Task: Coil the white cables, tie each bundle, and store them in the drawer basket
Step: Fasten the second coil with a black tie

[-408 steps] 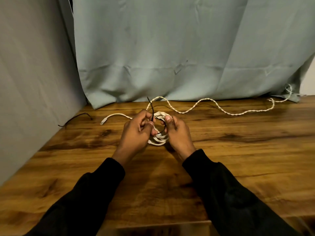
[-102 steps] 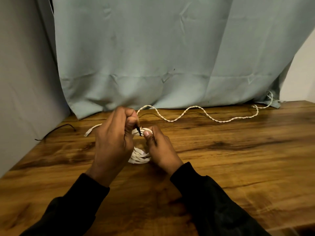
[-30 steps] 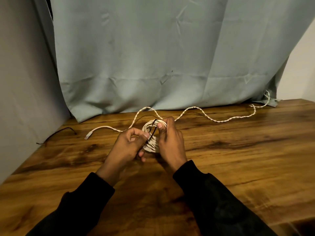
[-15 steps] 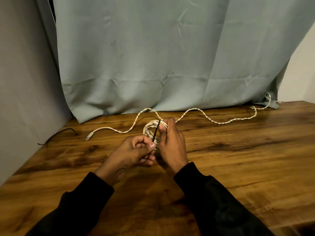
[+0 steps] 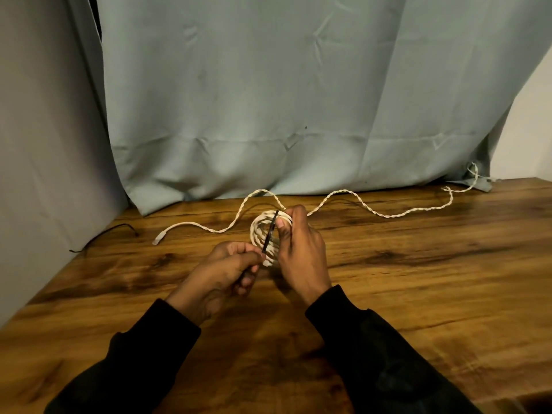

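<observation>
Both our hands work one white coil [image 5: 263, 231]: right grip [image 5: 298, 249] clasps it, left grip [image 5: 227, 267] pinches the black tie [image 5: 270, 233] above the surface [image 5: 418, 279].

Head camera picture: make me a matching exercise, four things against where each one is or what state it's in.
Things:
1. coiled white cable
2. black tie
3. loose white cable
4. thin black wire

States:
A. snaking across the table's far side
B. by the left wall, untouched
C. gripped by the right hand
D. stretched across the coil, pinched by the left hand

Pairs: 1-C, 2-D, 3-A, 4-B
</observation>
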